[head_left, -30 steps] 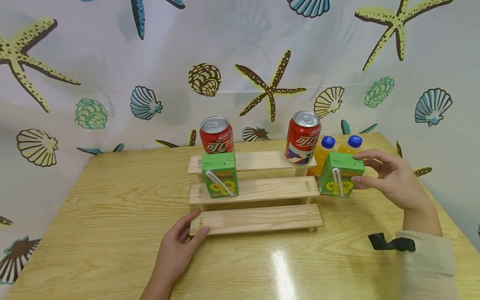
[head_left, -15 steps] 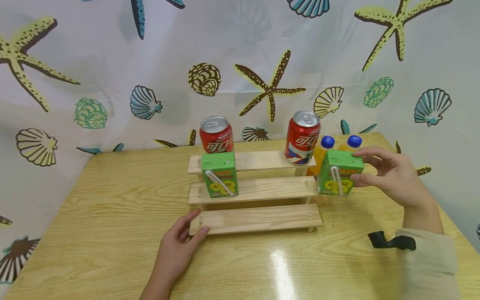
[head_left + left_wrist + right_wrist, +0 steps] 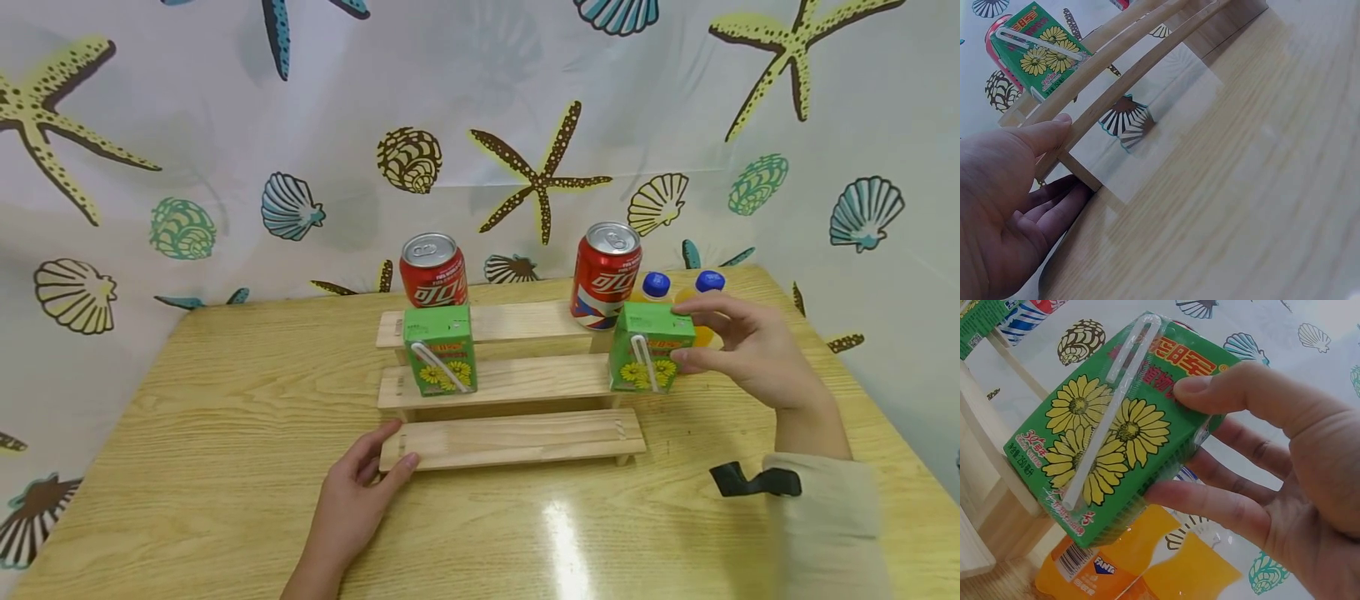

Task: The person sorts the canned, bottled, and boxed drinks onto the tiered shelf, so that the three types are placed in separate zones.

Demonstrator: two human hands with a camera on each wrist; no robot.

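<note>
My right hand grips a green drink carton with yellow flowers and a white straw on its front. In the head view the carton overlaps the right end of the middle step of a three-step wooden rack. The right wrist view shows the thumb on the carton's front and fingers behind its side. My left hand holds the left end of the lowest step, thumb on top, other fingers at its end. A second green carton stands at the left of the middle step.
Two red cola cans, a left one and a right one, stand on the top step. Behind the right hand are two orange soda bottles with blue caps. A curtain printed with shells and starfish hangs behind the wooden table.
My right hand has moved left with the carton, from beside the rack to over the right end of its middle step. The left hand stays at the lowest step.
</note>
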